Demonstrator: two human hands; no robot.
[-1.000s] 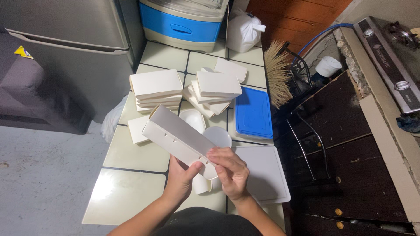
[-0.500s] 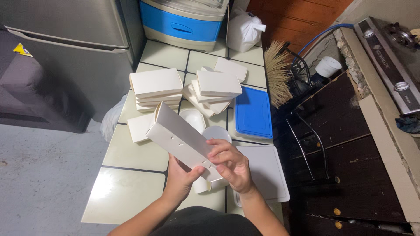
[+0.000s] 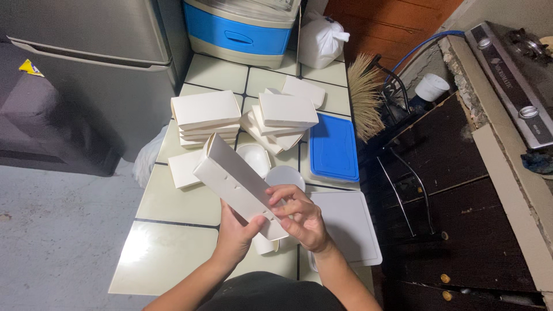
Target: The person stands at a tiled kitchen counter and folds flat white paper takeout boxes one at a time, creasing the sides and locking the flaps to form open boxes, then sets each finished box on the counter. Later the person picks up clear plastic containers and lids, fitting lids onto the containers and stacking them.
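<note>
Folded white paperboard box blank (image 3: pixel 236 184): long, flat-sided, held tilted above the tiled floor (image 3: pixel 173 253), its far end pointing up and to the left, its near end between the person's hands. The upper face is plain white with a few small punched slots along it; edges are crisp, and the far end shows an open, slightly curved flap. Left hand (image 3: pixel 236 233) is under the near end, fingers curled around the lower edge, gripping it. Right hand (image 3: pixel 302 216) is closed on the same end from the right, thumb and fingertips pinching the top face.

Beyond the blank, on the tiles: a stack of white boxes (image 3: pixel 205 115) to the left, a looser pile of white box pieces (image 3: pixel 285 118) just beside it, and a round white lid (image 3: pixel 285 175) partly hidden by the hands. A blue lid (image 3: pixel 333 147) lies right of the pile; a white tray (image 3: pixel 348 224) lies under the right wrist.
</note>
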